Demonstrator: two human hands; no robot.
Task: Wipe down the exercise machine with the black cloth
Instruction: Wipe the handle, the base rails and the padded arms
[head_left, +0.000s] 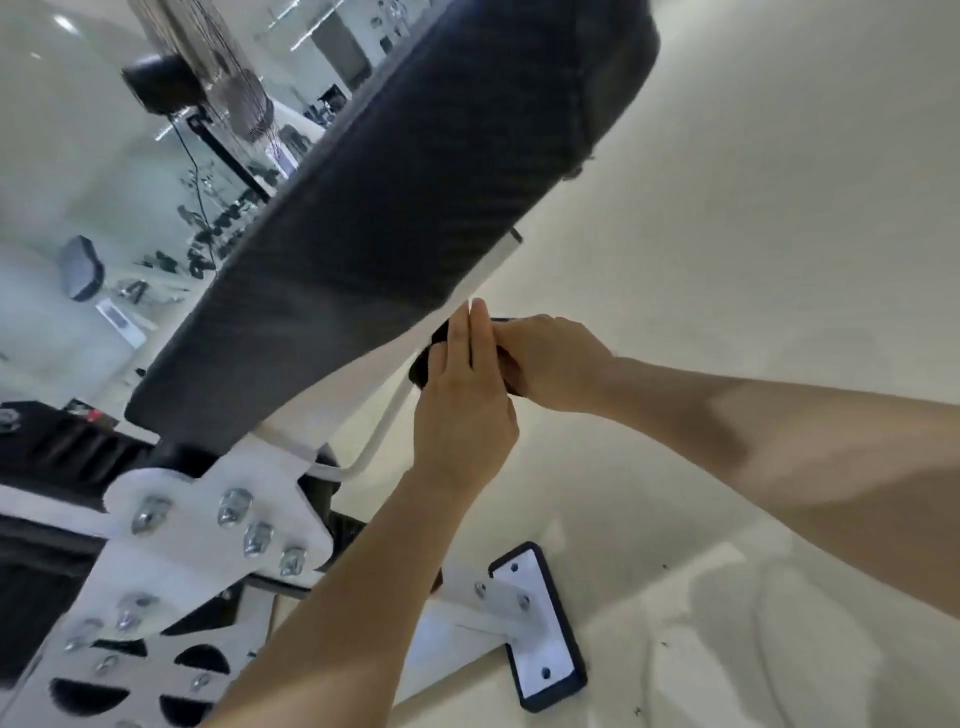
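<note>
Exercise machine (249, 525): pad (395, 208) runs lower-left to upper-right; black cloth (427, 361) at its lower edge, right hand (550, 364) gripping it, left hand (462, 410) fingers (460, 338) straight, pressed together against it.

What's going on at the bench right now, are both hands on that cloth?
A person is working at the white frame just under the dark pad. The right hand grips the bunched black cloth against the frame's edge. The left hand lies over the cloth with straight fingers. The foot plate sits on the floor below, untouched.
</note>
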